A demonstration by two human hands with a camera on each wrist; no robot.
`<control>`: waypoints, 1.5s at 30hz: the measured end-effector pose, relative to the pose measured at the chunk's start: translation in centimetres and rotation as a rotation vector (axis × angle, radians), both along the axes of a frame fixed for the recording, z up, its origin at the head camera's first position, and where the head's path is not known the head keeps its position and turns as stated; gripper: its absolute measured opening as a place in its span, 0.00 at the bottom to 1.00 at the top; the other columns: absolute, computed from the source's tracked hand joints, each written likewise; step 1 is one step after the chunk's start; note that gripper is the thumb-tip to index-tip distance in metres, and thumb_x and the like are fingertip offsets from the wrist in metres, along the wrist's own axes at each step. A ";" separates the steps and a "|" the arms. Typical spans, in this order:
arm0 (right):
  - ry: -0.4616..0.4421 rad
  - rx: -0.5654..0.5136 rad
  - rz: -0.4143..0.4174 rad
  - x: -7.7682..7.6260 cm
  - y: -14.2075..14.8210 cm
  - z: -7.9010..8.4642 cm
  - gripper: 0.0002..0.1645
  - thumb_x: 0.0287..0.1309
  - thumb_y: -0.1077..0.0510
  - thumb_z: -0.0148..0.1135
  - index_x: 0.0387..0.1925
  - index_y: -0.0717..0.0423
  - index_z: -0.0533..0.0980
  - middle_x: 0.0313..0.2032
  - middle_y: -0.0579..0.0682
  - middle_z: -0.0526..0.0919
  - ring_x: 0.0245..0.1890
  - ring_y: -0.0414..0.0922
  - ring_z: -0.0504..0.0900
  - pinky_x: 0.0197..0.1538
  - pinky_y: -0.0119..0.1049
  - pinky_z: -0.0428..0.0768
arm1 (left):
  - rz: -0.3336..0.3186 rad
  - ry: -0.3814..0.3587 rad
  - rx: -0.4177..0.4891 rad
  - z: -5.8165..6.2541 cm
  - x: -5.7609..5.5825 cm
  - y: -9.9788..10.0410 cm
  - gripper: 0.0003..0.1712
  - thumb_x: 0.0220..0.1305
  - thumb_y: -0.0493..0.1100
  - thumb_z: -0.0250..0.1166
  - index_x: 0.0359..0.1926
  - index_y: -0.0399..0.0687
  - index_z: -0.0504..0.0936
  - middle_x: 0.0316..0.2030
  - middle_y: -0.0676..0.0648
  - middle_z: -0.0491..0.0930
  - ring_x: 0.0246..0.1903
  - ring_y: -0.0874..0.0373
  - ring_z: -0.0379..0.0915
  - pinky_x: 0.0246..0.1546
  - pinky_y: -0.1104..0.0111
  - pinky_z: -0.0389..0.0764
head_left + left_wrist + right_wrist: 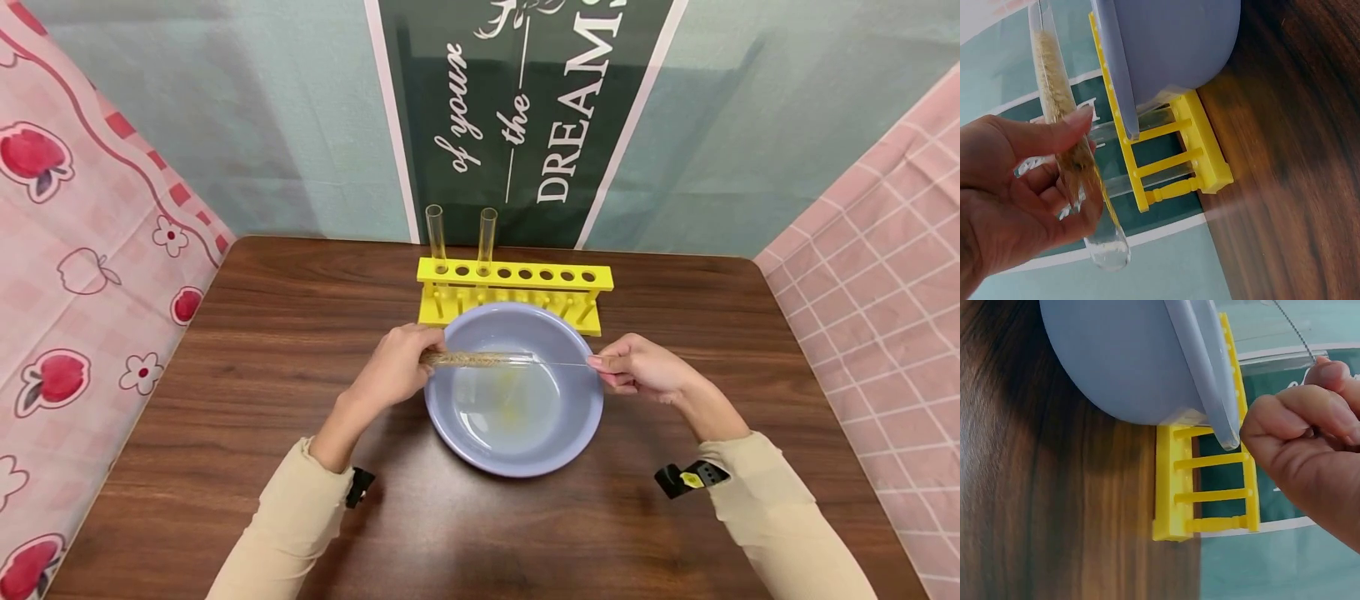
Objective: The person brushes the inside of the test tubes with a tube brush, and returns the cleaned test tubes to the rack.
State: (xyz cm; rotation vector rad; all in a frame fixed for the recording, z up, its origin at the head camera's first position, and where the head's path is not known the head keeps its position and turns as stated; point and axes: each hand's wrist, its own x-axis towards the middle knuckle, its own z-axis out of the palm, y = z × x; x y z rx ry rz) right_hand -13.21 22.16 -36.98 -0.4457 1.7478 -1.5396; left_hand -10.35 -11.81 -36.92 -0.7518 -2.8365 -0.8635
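Observation:
My left hand (397, 364) grips a glass test tube (1110, 255) lying roughly level over the lavender basin (517, 461). A test tube brush (472, 359) with tan bristles sits inside the tube; in the left wrist view its bristles reach past my fingers towards the closed end. On the basin's other side, my right hand (645, 367) pinches the brush's thin twisted wire (1295, 328) between thumb and fingers. Shallow liquid with a yellowish patch (512, 410) lies in the basin below. The wire's end is hidden in my right hand.
Right behind the basin stands a yellow test tube rack (525, 273), its front partly covered by the rim. Two glass tubes, a left one (437, 237) and a second (487, 237), stand upright in it. A printed cloth (315, 125) hangs behind the wooden table (262, 333).

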 end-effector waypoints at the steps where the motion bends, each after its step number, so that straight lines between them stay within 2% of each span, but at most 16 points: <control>1: 0.064 0.051 -0.005 0.1 0.0 0.1 0.21 0.63 0.65 0.48 0.14 0.65 0.69 0.11 0.48 0.60 0.09 0.41 0.51 0.14 0.34 0.48 | -0.004 -0.018 0.003 0.0 -0.1 -0.1 0.16 0.35 0.22 0.60 0.24 0.45 0.78 0.24 0.51 0.77 0.28 0.54 0.71 0.29 0.61 0.72; 4: 0.296 0.205 -0.006 0.3 -0.2 0.2 0.21 0.61 0.65 0.52 0.12 0.63 0.69 0.11 0.45 0.62 0.10 0.36 0.54 0.14 0.31 0.52 | -0.015 -0.086 0.010 0.0 -0.3 -0.4 0.14 0.38 0.24 0.65 0.26 0.46 0.80 0.25 0.51 0.78 0.28 0.57 0.72 0.31 0.62 0.74; 10: 0.692 0.355 -0.055 1.2 -0.3 -0.2 0.18 0.56 0.66 0.58 0.12 0.54 0.70 0.12 0.39 0.64 0.13 0.34 0.58 0.18 0.30 0.60 | -0.039 -0.215 0.018 0.6 -0.7 -1.0 0.13 0.40 0.26 0.70 0.27 0.44 0.81 0.24 0.51 0.79 0.27 0.59 0.74 0.33 0.65 0.76; 13: 0.832 0.383 -0.097 1.5 -0.1 -0.6 0.18 0.54 0.65 0.60 0.12 0.51 0.69 0.12 0.37 0.64 0.14 0.33 0.59 0.18 0.29 0.61 | -0.040 -0.269 0.022 0.9 -0.8 -1.2 0.12 0.40 0.26 0.70 0.28 0.43 0.82 0.24 0.51 0.79 0.27 0.59 0.74 0.33 0.65 0.76; 18: 1.021 0.359 -0.133 1.6 0.1 -1.4 0.19 0.50 0.68 0.63 0.14 0.46 0.69 0.14 0.34 0.62 0.15 0.32 0.61 0.19 0.27 0.62 | -0.046 -0.332 0.027 1.2 -1.2 -1.6 0.12 0.40 0.27 0.71 0.29 0.41 0.82 0.25 0.50 0.80 0.28 0.58 0.74 0.33 0.66 0.76; 23: 1.222 0.315 -0.150 1.7 0.1 -1.8 0.12 0.41 0.74 0.65 0.18 0.55 0.75 0.16 0.38 0.67 0.20 0.35 0.65 0.25 0.25 0.63 | -0.045 -0.374 0.023 1.2 -1.5 -2.2 0.12 0.40 0.26 0.70 0.29 0.41 0.82 0.25 0.49 0.80 0.27 0.57 0.73 0.32 0.65 0.75; 25: 1.251 0.297 -0.155 1.7 0.1 -2.0 0.11 0.40 0.74 0.65 0.20 0.57 0.77 0.16 0.40 0.69 0.21 0.35 0.66 0.25 0.24 0.63 | -0.047 -0.390 0.028 1.1 -1.6 -2.4 0.12 0.40 0.26 0.70 0.29 0.40 0.82 0.24 0.49 0.80 0.27 0.57 0.73 0.32 0.65 0.74; 28: 1.177 0.279 -0.159 1.9 0.2 -1.9 0.13 0.43 0.73 0.64 0.18 0.54 0.75 0.15 0.39 0.68 0.19 0.34 0.64 0.23 0.24 0.62 | -0.054 -0.390 0.040 1.0 -1.6 -2.5 0.12 0.40 0.26 0.69 0.29 0.40 0.82 0.24 0.49 0.79 0.26 0.57 0.74 0.31 0.66 0.75; 32: 0.948 0.282 -0.167 2.1 0.4 -1.5 0.19 0.51 0.70 0.61 0.13 0.49 0.70 0.13 0.38 0.64 0.15 0.32 0.61 0.19 0.26 0.62 | -0.048 -0.334 0.025 0.9 -1.5 -2.4 0.12 0.39 0.26 0.70 0.27 0.42 0.81 0.24 0.50 0.79 0.26 0.58 0.73 0.31 0.66 0.75; 35: 0.742 0.306 -0.152 2.0 0.7 -1.1 0.20 0.56 0.68 0.57 0.12 0.52 0.68 0.12 0.39 0.62 0.13 0.33 0.59 0.17 0.30 0.60 | -0.032 -0.283 -0.004 0.9 -1.3 -2.2 0.13 0.39 0.26 0.70 0.27 0.44 0.80 0.23 0.51 0.78 0.27 0.58 0.73 0.33 0.64 0.75; 40: 0.431 0.303 -0.117 1.5 1.1 -0.4 0.22 0.61 0.62 0.53 0.12 0.66 0.68 0.10 0.43 0.60 0.11 0.35 0.55 0.15 0.32 0.55 | -0.016 -0.190 -0.041 0.6 -1.0 -2.3 0.14 0.40 0.24 0.67 0.26 0.46 0.80 0.24 0.52 0.79 0.28 0.56 0.75 0.36 0.60 0.75; 42: 0.336 0.282 -0.120 1.4 1.3 -0.3 0.23 0.62 0.61 0.53 0.13 0.71 0.67 0.10 0.43 0.60 0.10 0.36 0.55 0.13 0.33 0.54 | -0.011 -0.151 -0.049 0.5 -0.9 -2.3 0.15 0.39 0.24 0.66 0.26 0.47 0.80 0.24 0.52 0.79 0.29 0.56 0.75 0.35 0.59 0.74; 45: 0.212 0.251 -0.133 1.2 1.5 -0.2 0.25 0.62 0.61 0.52 0.12 0.73 0.65 0.09 0.44 0.60 0.08 0.36 0.55 0.12 0.32 0.53 | -0.006 -0.110 -0.050 0.5 -0.8 -2.4 0.15 0.38 0.24 0.66 0.26 0.47 0.80 0.24 0.52 0.79 0.29 0.55 0.75 0.34 0.59 0.74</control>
